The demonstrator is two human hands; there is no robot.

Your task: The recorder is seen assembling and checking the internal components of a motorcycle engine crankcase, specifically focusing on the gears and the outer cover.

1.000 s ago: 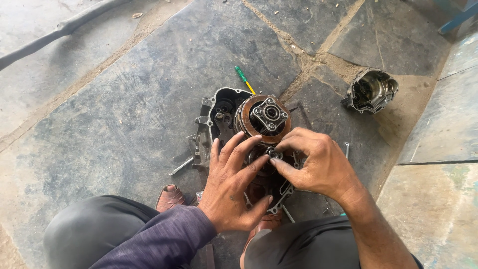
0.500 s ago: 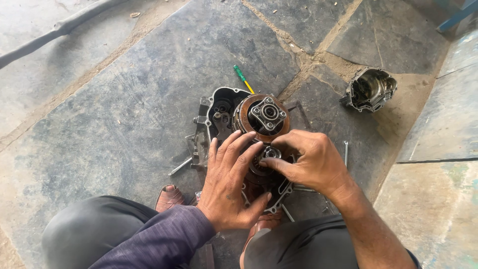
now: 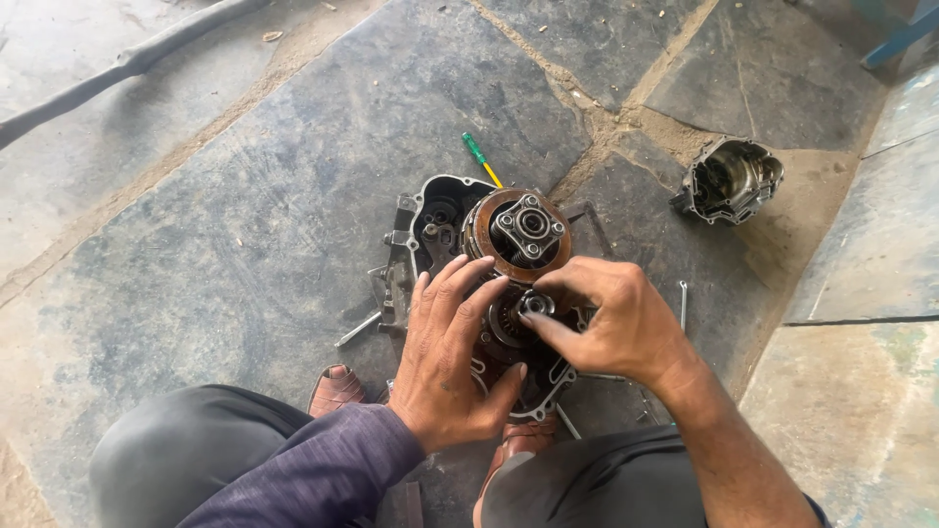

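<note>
Stone floor [image 3: 245, 225]: engine case [image 3: 440, 220] seemingly under hands.

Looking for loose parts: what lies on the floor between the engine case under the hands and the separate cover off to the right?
Head view: only a thin metal rod on bare stone between engine case and cover.

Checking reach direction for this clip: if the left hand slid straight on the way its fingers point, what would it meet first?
The left hand points up and slightly right; its fingertips already sit at the rim of the round rust-brown clutch assembly on the dark engine casing, so likely that first, though depth is unclear.
</note>
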